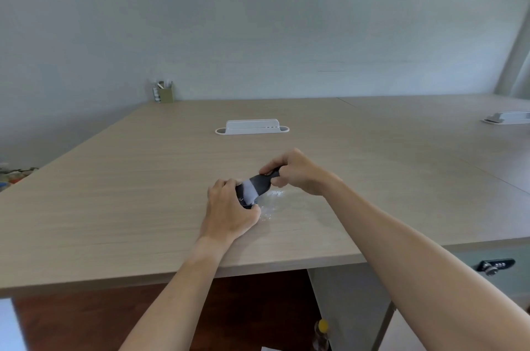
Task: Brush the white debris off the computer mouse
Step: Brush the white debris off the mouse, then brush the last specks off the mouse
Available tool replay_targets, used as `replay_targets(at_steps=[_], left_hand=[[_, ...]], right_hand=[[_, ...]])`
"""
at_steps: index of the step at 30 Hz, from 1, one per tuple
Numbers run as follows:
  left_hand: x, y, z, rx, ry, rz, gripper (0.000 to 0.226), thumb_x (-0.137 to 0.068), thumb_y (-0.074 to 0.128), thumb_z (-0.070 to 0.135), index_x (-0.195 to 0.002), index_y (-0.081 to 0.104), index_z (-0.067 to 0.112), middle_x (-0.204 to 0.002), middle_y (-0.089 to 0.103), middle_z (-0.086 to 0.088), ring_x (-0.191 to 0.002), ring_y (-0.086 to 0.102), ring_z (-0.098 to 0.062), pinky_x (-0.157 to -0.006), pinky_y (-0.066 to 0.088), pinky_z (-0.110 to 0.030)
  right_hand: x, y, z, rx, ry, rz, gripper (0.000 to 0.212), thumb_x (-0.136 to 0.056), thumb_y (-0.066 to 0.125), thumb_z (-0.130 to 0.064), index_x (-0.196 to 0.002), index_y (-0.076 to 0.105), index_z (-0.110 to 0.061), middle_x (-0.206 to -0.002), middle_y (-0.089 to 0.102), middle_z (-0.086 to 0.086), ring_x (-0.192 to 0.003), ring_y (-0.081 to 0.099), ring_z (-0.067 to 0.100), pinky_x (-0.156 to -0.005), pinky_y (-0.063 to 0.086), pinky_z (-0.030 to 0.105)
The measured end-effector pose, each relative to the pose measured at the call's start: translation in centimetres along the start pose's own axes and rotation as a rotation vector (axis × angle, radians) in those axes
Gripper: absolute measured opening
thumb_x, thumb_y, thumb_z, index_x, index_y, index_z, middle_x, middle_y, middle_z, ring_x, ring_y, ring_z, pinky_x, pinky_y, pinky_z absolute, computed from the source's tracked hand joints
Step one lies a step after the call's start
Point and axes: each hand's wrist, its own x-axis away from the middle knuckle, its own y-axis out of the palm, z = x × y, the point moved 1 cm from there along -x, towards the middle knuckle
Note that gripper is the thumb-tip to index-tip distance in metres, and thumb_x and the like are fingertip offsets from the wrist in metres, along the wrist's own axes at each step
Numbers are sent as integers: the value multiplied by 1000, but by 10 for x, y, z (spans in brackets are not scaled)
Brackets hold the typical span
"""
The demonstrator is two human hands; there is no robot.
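text: none legible | faint mark on mouse [243, 199]: too blurred to read | labels: none

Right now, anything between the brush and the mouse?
Nothing visible. The right hand holds the brush by its handle, its pale bristles lying right on the black mouse, which the left hand grips. White debris lies on the desk just right of them.
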Motion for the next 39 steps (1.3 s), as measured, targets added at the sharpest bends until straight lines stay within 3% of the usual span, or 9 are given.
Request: replay_targets(at_steps=[5,11,17,21,25,27,32,36,39], left_hand=[[0,1,-1,1,5,12,44,-65,60,44,-105,59,26,-105,59,10,-111,49,-17,-83,27,-16],[1,1,0,-7,10,40,45,-65,67,42,-103,56,19,-104,55,7,-110,47,-19,-82,29,-20],[3,-3,4,52,8,-4,35,-68,60,36,-100,55,23,-101,54,8,-106,46,-19,-78,31,-21],[1,-1,4,48,-6,11,32,-66,60,39,-93,53,23,-97,55,6,-104,50,-21,-79,32,-22],[2,-1,3,45,-12,11,41,-67,65,40,-102,56,23,-104,57,7,-109,50,-18,-83,31,-19],[3,-2,5,49,-10,19,44,-68,67,40,-107,55,22,-108,55,7,-112,48,-18,-83,31,-20],[4,-3,6,69,-1,-2,63,-68,66,40,-124,45,21,-123,51,7,-122,43,-18,-89,30,-22],[4,-5,8,109,-34,-27,70,-71,69,32,-134,41,19,-128,51,4,-126,40,-20,-88,32,-24],[5,-6,8,110,-31,-18,69,-71,69,31,-133,43,19,-128,51,4,-126,40,-20,-88,32,-23]], right_hand=[[-5,1,0,172,-48,221,42,-72,45,12,-96,76,-3,-104,74,10,-103,62,20,-79,46,24],[-4,8,-3,42,10,83,43,-70,47,11,-99,75,-4,-101,72,12,-91,61,19,-70,47,23],[-9,1,-5,132,-14,332,40,-74,45,9,-97,75,-3,-100,72,12,-95,61,23,-73,44,24],[-5,6,-7,38,52,98,36,-73,49,9,-94,74,-4,-77,65,12,-67,53,19,-59,44,26],[-7,9,-7,297,-10,256,31,-66,40,10,-75,70,6,-79,66,28,-82,50,48,-59,49,38],[-9,7,-9,253,-19,333,34,-68,42,9,-86,70,10,-91,70,28,-93,59,45,-71,56,42],[1,9,-11,101,71,-2,36,-73,47,9,-94,73,-3,-71,62,9,-66,53,19,-57,42,23],[1,6,-7,256,8,254,36,-68,41,9,-88,71,9,-93,72,26,-94,63,38,-71,56,38],[3,-1,-5,256,-27,346,35,-66,41,8,-85,70,10,-91,69,30,-81,58,39,-67,54,40]])
